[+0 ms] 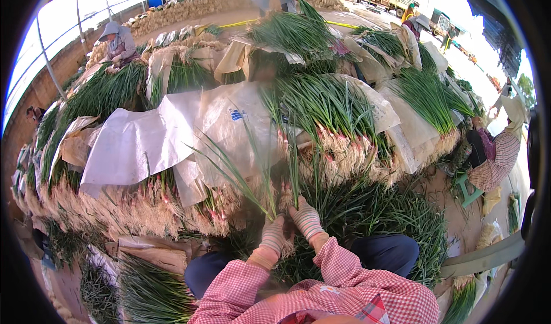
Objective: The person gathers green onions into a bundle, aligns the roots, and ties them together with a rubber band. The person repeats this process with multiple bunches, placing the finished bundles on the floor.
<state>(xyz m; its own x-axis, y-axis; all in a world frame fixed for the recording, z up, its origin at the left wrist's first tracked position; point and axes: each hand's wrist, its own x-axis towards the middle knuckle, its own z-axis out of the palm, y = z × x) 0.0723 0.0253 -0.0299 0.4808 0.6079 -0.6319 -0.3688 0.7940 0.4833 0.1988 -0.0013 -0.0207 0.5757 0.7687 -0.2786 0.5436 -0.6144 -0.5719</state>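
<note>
My left hand (272, 234), in a striped knit glove, grips a green onion (255, 198). Its long leaves fan upward and to the left, and pale roots hang below the hand. Close beside it, my right hand (307, 220), gloved the same way, pinches upright green leaves (293, 169) between thumb and fingers. Whether these leaves belong to the same plant cannot be told. Ahead lies a pile of green onions (340, 113) with pinkish bases and pale roots turned toward me. Whitish plastic sheets (142, 139) cover the onions to its left.
Loose trimmed leaves (387, 212) heap around my knees. Another onion bundle (155, 289) lies at lower left. A person (495, 156) sits at the right by a green stool (467, 190); another person (118, 46) works at far left. Someone stands behind a raised bundle (292, 29).
</note>
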